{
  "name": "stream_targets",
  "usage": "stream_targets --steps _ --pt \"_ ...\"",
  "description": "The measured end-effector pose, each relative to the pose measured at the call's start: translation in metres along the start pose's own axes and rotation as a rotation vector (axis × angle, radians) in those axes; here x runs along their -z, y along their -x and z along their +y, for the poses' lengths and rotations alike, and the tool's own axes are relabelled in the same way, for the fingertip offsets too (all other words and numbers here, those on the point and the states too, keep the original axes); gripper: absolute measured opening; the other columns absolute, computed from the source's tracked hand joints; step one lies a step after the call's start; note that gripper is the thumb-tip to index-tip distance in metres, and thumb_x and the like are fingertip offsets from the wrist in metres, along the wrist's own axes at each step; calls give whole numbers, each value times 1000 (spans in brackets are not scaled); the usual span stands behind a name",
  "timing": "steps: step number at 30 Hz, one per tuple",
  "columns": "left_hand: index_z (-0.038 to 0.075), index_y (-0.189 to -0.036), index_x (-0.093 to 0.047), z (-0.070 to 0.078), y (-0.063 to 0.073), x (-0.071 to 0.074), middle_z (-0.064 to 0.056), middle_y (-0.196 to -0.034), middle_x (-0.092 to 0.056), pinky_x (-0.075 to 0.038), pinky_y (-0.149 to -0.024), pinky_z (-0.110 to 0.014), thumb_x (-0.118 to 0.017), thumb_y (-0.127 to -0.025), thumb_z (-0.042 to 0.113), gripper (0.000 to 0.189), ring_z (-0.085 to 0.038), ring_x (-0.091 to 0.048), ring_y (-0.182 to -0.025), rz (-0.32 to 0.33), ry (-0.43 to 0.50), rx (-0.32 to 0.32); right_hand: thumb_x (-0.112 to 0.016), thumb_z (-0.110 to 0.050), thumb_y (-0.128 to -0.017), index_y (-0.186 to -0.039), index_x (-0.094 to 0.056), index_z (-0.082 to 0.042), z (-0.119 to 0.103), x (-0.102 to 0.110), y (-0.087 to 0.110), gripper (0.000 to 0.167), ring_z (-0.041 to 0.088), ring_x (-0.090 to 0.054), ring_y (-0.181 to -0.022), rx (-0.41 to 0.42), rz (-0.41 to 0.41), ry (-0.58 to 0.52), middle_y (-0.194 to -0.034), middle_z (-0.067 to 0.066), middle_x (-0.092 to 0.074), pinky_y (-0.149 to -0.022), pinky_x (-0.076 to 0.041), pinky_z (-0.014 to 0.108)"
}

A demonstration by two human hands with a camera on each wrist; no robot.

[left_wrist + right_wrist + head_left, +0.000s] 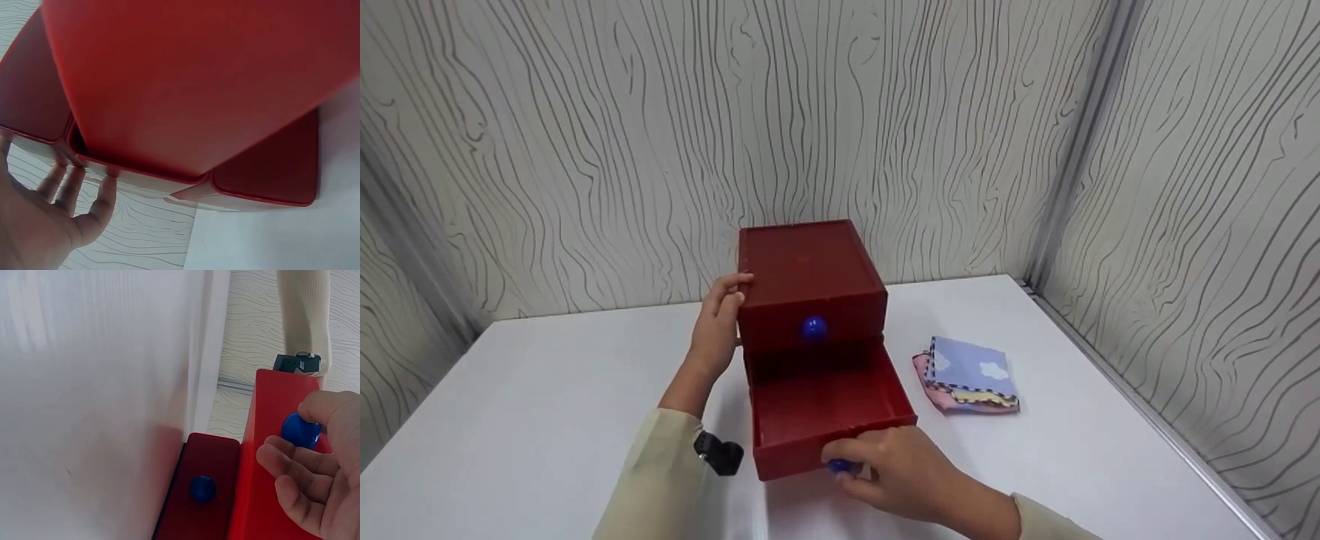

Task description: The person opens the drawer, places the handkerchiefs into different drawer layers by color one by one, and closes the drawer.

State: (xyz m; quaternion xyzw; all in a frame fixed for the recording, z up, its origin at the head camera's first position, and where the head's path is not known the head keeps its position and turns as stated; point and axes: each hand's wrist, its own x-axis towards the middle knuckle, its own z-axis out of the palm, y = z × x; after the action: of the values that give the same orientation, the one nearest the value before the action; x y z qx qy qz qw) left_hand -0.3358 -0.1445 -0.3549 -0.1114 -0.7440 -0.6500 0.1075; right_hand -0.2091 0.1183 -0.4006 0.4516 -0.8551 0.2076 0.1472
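Observation:
A red drawer unit [810,262] stands on the table, its top drawer pushed in and showing a blue knob [814,328]. Below that, a red drawer [832,405] is pulled well out, with nothing seen inside. My right hand [900,472] pinches this drawer's blue knob [301,430] between thumb and curled fingers. On the unit's left side rests my left hand [716,330], with fingertips against the casing edge in the left wrist view. Another drawer front with a blue knob [202,489] sits lower, beside the table, in the right wrist view.
Folded cloths [971,375], blue on top with pink and yellow below, lie right of the unit. The white table [547,420] backs onto a wood-grain patterned wall [660,150]. A black wrist device [718,454] is on the left sleeve.

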Motion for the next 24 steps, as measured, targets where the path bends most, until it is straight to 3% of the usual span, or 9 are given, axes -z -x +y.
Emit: stream_targets --steps 5,11,16,20,24 --pt "21 -134 -47 -1 2 0 -12 -139 -41 -55 -77 -48 -27 -101 22 38 -35 -55 -115 -12 -16 9 -66 -25 -91 -110 -69 -24 -2 -1 2 19 -4 -57 -64 4 -6 -21 -84 -10 -72 -67 -44 6" --pt "21 -134 -47 -2 2 0 -13 -139 -42 -55 -76 -49 -28 -101 23 38 -36 -56 -114 -15 -23 5 -64 -25 -92 -111 -69 -24 -4 -2 3 20 -6 -58 -66 5 -10 -64 -84 -10 -73 -71 -46 7" --pt "19 -134 -47 -2 2 2 -14 -137 -42 -56 -75 -49 -28 -102 22 38 -37 -57 -112 -22 -9 -4 -65 -19 -90 -110 -69 -28 -4 -2 8 22 -10 -55 -63 51 3 -135 -80 -12 -72 -65 -44 3" --pt "19 -134 -47 -2 2 2 -14 -137 -42 -56 -74 -48 -28 -102 22 38 -36 -57 -111 -20 -12 -6 -64 -20 -90 -108 -71 -27 1 0 15 20 -8 -58 -64 94 -84 -198 -83 -12 -72 -60 -42 2" --pt "19 -134 -47 -1 1 2 -14 -138 -42 -56 -73 -47 -28 -102 21 38 -35 -56 -111 -19 4 -6 -60 -25 -93 -106 -73 -25 12 4 26 18 -8 -58 -67 54 -246 -261 -86 -10 -72 -60 -43 4"
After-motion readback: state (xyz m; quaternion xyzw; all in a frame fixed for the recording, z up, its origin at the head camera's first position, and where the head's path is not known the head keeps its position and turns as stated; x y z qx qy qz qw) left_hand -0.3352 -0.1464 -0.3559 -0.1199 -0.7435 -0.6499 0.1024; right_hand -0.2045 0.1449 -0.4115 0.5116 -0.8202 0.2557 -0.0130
